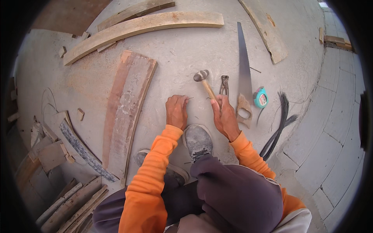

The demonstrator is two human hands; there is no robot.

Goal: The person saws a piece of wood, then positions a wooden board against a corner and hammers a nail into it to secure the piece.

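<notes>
My left hand (176, 112) is closed, and a thin dark nail (189, 98) sticks out between its fingertips toward the right. My right hand (225, 119) is wrapped round the wooden handle of a hammer (210, 90), whose metal head points up and to the left. A small dark sliver shows at the right thumb; I cannot make out what it is. Just beyond the right hand lie metal pincers (224, 84), their handles partly hidden by the fingers. Between and below both hands is my grey shoe (198, 139) on the concrete floor.
To the right lie a handsaw (244, 66), a teal tape measure (260, 97) and a bundle of dark wire (276, 130). A wide plank (130, 91) lies left; a long timber (155, 24) crosses the far side. Scrap boards (74, 204) are heaped at lower left, a block wall (326, 128) at right.
</notes>
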